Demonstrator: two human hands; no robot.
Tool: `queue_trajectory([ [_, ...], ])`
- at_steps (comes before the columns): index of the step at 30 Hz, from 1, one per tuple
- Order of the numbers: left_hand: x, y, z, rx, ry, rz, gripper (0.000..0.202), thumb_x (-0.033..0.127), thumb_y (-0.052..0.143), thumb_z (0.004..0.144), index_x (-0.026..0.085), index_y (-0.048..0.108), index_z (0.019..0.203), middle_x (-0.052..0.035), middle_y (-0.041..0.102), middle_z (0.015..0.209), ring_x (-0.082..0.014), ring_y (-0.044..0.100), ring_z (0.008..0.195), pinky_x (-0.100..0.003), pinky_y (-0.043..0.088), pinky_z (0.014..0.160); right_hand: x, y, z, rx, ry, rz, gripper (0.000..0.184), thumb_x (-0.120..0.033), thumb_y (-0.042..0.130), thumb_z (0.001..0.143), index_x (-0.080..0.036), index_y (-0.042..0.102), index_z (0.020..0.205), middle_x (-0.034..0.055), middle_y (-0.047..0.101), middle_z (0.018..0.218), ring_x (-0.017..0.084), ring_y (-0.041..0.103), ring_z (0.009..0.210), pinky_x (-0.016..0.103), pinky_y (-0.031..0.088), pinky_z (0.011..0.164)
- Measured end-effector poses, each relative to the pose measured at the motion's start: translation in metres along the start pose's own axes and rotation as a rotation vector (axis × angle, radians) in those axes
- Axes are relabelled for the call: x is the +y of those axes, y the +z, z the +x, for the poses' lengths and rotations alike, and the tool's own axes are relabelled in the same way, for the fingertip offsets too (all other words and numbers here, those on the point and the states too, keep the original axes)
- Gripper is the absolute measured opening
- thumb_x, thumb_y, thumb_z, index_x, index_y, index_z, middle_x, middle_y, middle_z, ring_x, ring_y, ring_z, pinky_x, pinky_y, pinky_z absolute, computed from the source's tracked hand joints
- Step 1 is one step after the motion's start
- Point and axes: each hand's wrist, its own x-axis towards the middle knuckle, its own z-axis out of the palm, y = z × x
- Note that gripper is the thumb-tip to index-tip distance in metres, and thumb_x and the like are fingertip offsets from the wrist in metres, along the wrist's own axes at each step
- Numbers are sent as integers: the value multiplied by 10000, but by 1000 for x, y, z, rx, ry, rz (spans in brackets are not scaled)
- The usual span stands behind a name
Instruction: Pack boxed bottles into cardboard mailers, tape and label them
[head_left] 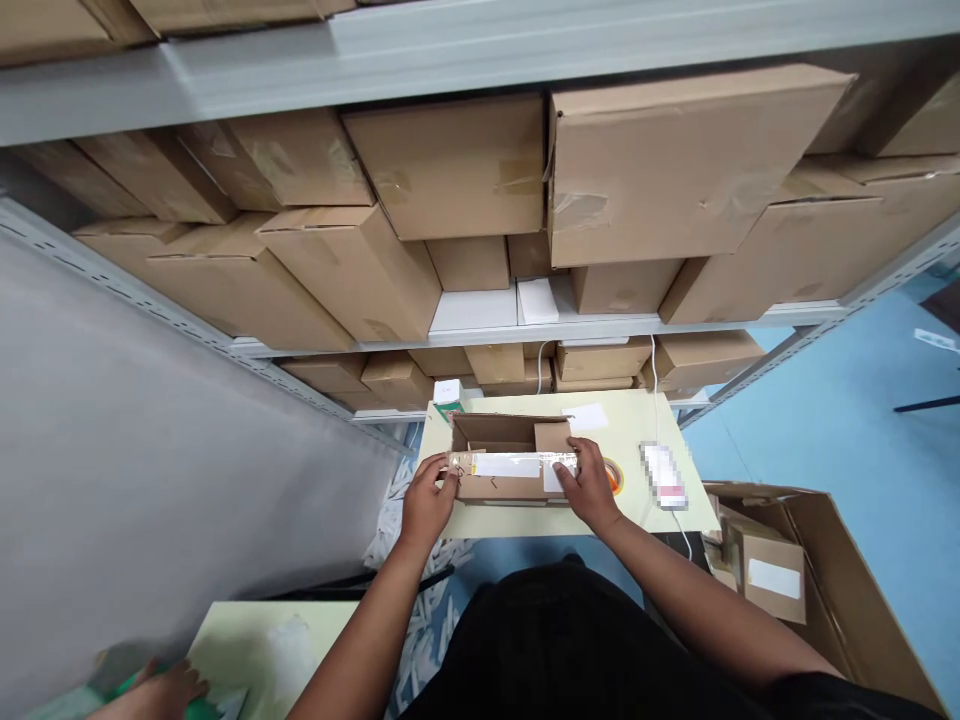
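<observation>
A small cardboard box [501,488] stands on the pale yellow table with its top open. Along its near upper edge runs a strip of clear tape [555,462], with a white label [507,465] beneath or beside it. My left hand [430,503] grips the left end of that edge, thumb in front. At the right end, my right hand [592,490] is closed on the same edge, its thumb pressing near the tape. A roll of tape [613,476] lies just right of the box, partly behind my right hand.
A phone [664,476] with a cable lies on the table [697,510]'s right side; a small white-green box [448,396] stands at back left. Shelves [480,335] of cartons rise behind. A large carton [847,560] sits at right. Another person's hand [169,690] shows lower left.
</observation>
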Motion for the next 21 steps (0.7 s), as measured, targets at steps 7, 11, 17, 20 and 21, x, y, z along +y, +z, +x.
queue_trajectory([
  [7,2,-22,45,-74,-57,61,618,441,559,954,212,441,1516,-137,605,1436,-201,711,896,-352,582,813,22,20,-16,-182,101,36,720,-331,696,833,-229,409,1485,151,500,1436,321,509,1333,524,443,1141],
  [11,-13,-11,62,-240,166,38,495,435,501,994,216,559,1433,-112,637,1384,-250,642,1205,-389,549,987,28,47,-43,-191,129,35,648,-345,644,889,-220,426,1486,158,503,1463,329,459,1403,549,388,1184],
  [17,-58,4,39,-267,331,156,388,402,464,1025,201,699,1260,-125,681,1335,-287,597,1279,-486,465,1093,13,66,-52,-140,111,-25,539,-369,619,924,-226,494,1429,156,528,1430,311,477,1379,521,390,1186],
  [20,-80,3,25,-268,381,216,379,364,471,1028,217,684,1305,-111,652,1403,-303,575,1302,-527,451,1083,5,70,-49,-130,139,-18,493,-361,627,913,-224,521,1374,150,565,1380,305,526,1322,511,430,1148],
  [21,-86,3,21,-256,387,231,371,351,472,1029,225,687,1303,-101,653,1406,-308,565,1312,-542,437,1093,3,71,-49,-122,181,-2,496,-367,637,903,-222,518,1362,146,591,1340,301,568,1266,503,471,1105],
])
